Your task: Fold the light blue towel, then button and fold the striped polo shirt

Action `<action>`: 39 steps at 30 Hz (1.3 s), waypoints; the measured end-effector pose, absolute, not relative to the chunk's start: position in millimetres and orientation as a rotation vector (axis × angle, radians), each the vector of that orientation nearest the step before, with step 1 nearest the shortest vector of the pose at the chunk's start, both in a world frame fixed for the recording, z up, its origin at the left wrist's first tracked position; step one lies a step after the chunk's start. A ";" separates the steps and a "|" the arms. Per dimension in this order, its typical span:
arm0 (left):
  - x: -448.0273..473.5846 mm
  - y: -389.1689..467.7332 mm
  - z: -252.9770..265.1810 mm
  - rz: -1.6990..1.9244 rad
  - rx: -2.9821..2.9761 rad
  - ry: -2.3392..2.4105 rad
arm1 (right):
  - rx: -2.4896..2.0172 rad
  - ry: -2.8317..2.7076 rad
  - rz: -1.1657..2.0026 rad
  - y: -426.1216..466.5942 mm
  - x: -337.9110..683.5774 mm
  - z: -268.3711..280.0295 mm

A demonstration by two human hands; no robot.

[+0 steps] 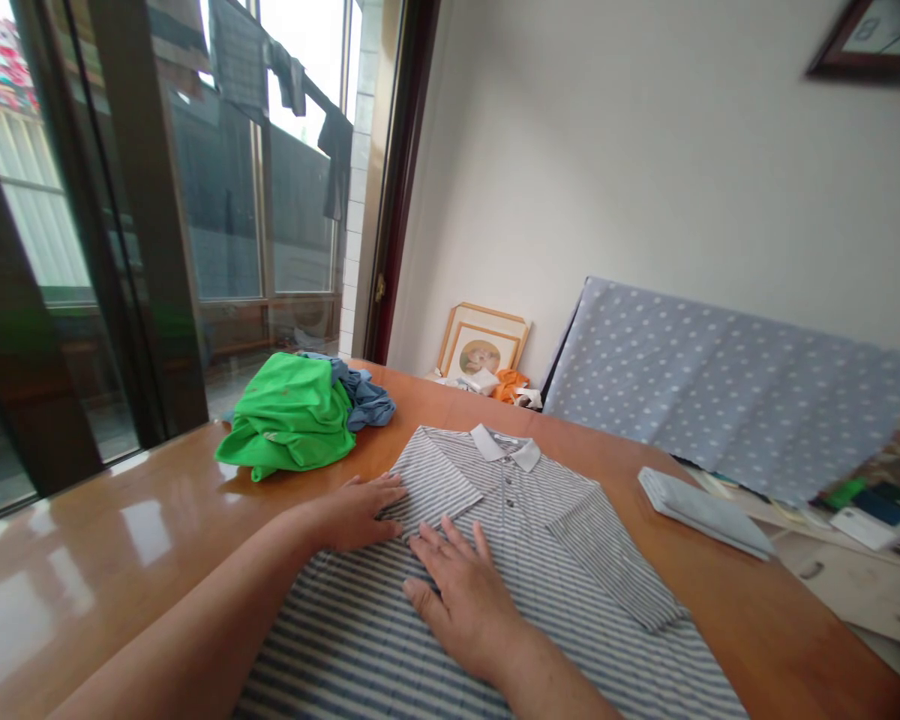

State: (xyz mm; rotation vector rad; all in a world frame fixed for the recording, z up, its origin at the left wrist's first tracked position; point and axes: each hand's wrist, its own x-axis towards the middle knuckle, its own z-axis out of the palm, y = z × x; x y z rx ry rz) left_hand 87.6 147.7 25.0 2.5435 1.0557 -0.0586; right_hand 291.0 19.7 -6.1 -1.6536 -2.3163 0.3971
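A grey-and-white striped polo shirt (pixel 495 570) lies spread on the table, its pale collar and buttoned placket facing up at the far end. Both short sleeves are laid inward over the front. My left hand (pixel 364 512) rests flat at the shirt's left edge, by the sleeve, fingers stretched out. On the chest, just below the left sleeve's hem, my right hand (pixel 461 598) lies with its fingers spread. Neither hand grasps the cloth. The shirt's lower end runs out of view at the bottom.
Beyond my left hand, a bright green garment (pixel 292 415) and a crumpled blue one (pixel 367 395) are heaped on the wooden table (pixel 157 520). A folded pale grey cloth (pixel 705 512) lies at the right edge. Farther back are a polka-dot cover (pixel 720 370) and framed pictures (pixel 484 345).
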 end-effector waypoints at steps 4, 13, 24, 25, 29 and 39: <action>89.9 146.0 25.0 -0.034 2.543 1.075 | -1.656 -2.318 0.401 19.4 290.8 -5.3; 88.7 151.1 16.2 -0.029 2.552 1.094 | -1.645 -2.323 0.420 19.5 290.8 -3.4; 90.6 149.7 23.5 -0.044 2.549 1.140 | -1.624 -2.272 0.453 16.2 289.8 -0.2; 90.9 148.9 24.6 -0.042 2.552 1.141 | -1.624 -2.268 0.456 16.0 289.8 0.6; 92.7 148.3 24.8 0.009 2.595 1.134 | -1.618 -2.262 0.462 15.2 289.6 4.2; 102.8 148.2 26.8 0.353 2.616 1.021 | -1.593 -2.236 0.484 16.4 289.8 4.6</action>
